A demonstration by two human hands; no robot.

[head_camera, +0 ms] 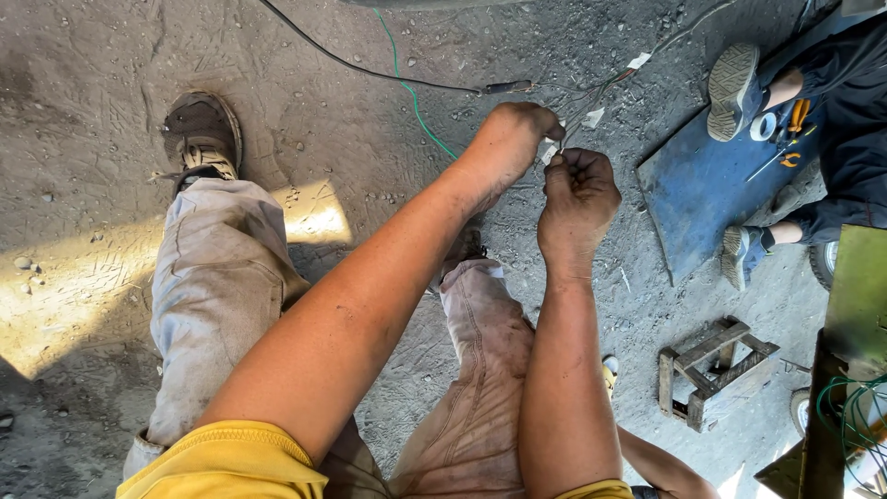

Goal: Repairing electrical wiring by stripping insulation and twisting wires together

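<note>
Most of the ground (111, 83) lies in even, soft shade, sharp and clear throughout. A bright sun patch (83, 286) glares at the left, washing out detail, and wide-angle distortion bends the edges.

Rough gritty ground (111, 55), worn cloth trousers (212, 296), wooden stool (716, 370).

wires (591, 97) | thin, bundled, taped ends | pinched between both hands, above ground

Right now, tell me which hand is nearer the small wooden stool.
Right. The right hand is up at the wires, on the same side as the wooden stool, which sits on the ground below it. The left hand is farther away, on the right hand's other side.
</note>
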